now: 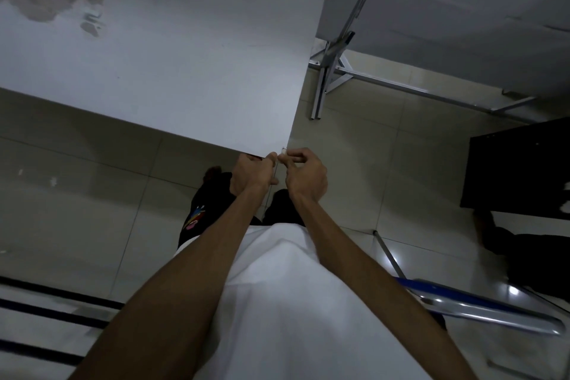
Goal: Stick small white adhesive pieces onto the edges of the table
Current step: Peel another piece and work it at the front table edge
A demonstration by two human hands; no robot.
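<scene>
White adhesive piece (pixel 283 150) sits at the table (pixel 185 71)'s near corner, just above both hands. Right hand (pixel 305 176) pinches it with curled fingertips; left hand (pixel 251 174), curled, steadies beside it, equally near.

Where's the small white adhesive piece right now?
In the head view, the small white adhesive piece sits at the near corner of the grey table, just above the right hand and the left hand.

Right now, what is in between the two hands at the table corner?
In the head view, a small white adhesive piece sits between the left hand and right hand, right at the table corner. Both hands seem to pinch it.
</scene>
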